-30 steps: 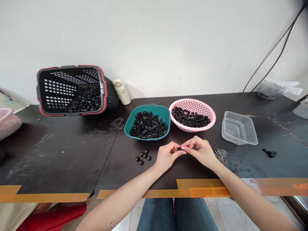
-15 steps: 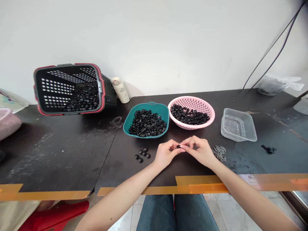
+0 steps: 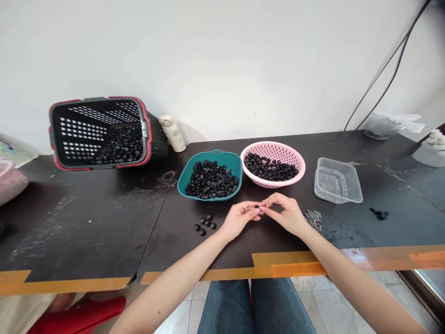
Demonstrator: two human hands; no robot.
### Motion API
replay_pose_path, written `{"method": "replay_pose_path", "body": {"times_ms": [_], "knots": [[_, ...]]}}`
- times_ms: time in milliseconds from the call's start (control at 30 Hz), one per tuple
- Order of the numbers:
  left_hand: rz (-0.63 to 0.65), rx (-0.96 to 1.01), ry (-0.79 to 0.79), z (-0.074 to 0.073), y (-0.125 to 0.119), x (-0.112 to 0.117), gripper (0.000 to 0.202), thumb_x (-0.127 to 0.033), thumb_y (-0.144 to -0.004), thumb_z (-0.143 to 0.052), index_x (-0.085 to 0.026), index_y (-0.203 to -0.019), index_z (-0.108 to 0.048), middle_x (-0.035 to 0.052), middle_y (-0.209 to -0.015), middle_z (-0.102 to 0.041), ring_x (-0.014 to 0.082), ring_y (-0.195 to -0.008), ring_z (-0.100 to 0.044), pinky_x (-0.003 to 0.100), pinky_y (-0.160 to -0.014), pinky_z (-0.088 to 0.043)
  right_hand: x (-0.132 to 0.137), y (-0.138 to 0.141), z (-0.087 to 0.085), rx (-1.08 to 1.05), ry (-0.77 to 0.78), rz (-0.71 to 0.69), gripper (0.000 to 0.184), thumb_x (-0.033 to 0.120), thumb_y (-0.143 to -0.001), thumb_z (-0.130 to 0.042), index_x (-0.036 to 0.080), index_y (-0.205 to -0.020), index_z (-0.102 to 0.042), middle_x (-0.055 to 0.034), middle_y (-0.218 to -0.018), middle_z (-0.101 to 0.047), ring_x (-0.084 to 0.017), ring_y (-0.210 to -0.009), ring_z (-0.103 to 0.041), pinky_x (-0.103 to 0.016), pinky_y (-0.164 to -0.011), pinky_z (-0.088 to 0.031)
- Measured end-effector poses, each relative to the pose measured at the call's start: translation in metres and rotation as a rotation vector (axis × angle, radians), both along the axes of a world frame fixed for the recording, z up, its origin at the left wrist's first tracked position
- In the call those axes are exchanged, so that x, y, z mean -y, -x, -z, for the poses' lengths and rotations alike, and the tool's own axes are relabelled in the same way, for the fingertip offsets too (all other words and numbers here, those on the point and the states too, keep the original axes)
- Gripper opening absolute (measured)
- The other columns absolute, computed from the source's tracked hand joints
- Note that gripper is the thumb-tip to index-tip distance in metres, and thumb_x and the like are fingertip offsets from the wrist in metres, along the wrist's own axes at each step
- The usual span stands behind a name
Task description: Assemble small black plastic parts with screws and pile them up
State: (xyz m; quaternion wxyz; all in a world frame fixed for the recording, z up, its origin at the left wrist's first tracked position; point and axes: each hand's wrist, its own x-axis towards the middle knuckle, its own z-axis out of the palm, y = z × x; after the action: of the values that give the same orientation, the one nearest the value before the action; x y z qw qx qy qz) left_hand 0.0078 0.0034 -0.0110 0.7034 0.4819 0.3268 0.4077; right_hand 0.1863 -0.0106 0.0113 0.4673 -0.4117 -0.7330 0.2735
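Note:
My left hand [image 3: 239, 218] and my right hand [image 3: 283, 212] meet fingertip to fingertip above the dark table. Pinched between them is a small black round part [image 3: 257, 207], mostly covered by the fingers. To the left of my left hand lie several black round caps [image 3: 205, 224] in a loose group. Beyond the hands stand a teal basket [image 3: 181, 185] of black caps and a pink colander [image 3: 301, 174] of black ring-like parts. Beside my right wrist is a pile of small metal screws [image 3: 313, 220].
A clear plastic tub [image 3: 338, 199] with a few screws stands on the right, near a small heap of black pieces [image 3: 379, 213]. A dark basket [image 3: 149, 134] with red trim lies tipped at left, beside a white bottle [image 3: 173, 134]. Orange tape [image 3: 292, 263] lines the table's front edge.
The view has shifted slightly. My hands stay together on the small black part; the left fingers have straightened a little and now cover more of it.

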Motion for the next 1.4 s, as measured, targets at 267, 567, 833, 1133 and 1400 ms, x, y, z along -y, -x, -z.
{"method": "replay_pose_path", "body": {"times_ms": [267,567,833,1133,1400], "knots": [[-0.071,-0.017,-0.009,0.002,0.004,-0.004,0.035,-0.032,-0.07,-0.075,-0.016,-0.101,-0.071,0.0068,-0.093,-0.07,0.0122,-0.077,-0.06,0.027,-0.079,-0.046,-0.019,-0.009,-0.042,0.184,-0.003,0.056,0.019,0.032,-0.085,-0.058,0.022,-0.101,-0.061,-0.0047,-0.095,-0.069,-0.017,-0.076,-0.062,-0.031,-0.069,-0.051],[-0.047,-0.007,0.021,0.003,0.006,-0.005,0.04,-0.032,-0.067,-0.077,-0.019,-0.104,-0.071,0.0063,-0.095,-0.07,0.0121,-0.079,-0.058,0.026,-0.08,-0.042,-0.126,0.0,-0.05,0.596,0.144,0.067,0.025,0.015,-0.078,-0.06,0.02,-0.101,-0.068,-0.0051,-0.095,-0.071,-0.021,-0.086,-0.065,-0.032,-0.079,-0.05],[-0.029,0.015,-0.028,0.0,0.007,-0.003,0.036,-0.037,-0.075,-0.07,-0.018,-0.106,-0.069,0.0069,-0.095,-0.067,0.0144,-0.086,-0.058,0.027,-0.08,-0.045,-0.069,-0.017,-0.053,0.387,0.04,0.15,0.03,0.027,-0.083,-0.058,0.021,-0.111,-0.066,-0.0057,-0.098,-0.07,-0.021,-0.084,-0.066,-0.033,-0.08,-0.051],[-0.061,0.08,-0.041,-0.004,0.005,0.0,0.032,-0.043,-0.081,-0.063,-0.015,-0.096,-0.068,0.0081,-0.098,-0.065,0.0136,-0.082,-0.058,0.03,-0.085,-0.047,-0.007,-0.002,-0.009,0.127,0.4,-0.196,0.044,0.025,-0.082,-0.058,0.025,-0.125,-0.051,-0.0038,-0.097,-0.07,-0.019,-0.083,-0.067,-0.037,-0.08,-0.055],[-0.057,0.126,0.035,-0.005,0.008,-0.004,0.031,-0.041,-0.081,-0.064,-0.014,-0.096,-0.07,0.0087,-0.095,-0.066,0.0148,-0.086,-0.06,0.03,-0.088,-0.047,-0.009,0.008,0.008,-0.246,0.515,-0.063,0.028,0.033,-0.074,-0.07,0.021,-0.099,-0.063,-0.0064,-0.099,-0.072,-0.023,-0.095,-0.067,-0.041,-0.092,-0.052]]}}
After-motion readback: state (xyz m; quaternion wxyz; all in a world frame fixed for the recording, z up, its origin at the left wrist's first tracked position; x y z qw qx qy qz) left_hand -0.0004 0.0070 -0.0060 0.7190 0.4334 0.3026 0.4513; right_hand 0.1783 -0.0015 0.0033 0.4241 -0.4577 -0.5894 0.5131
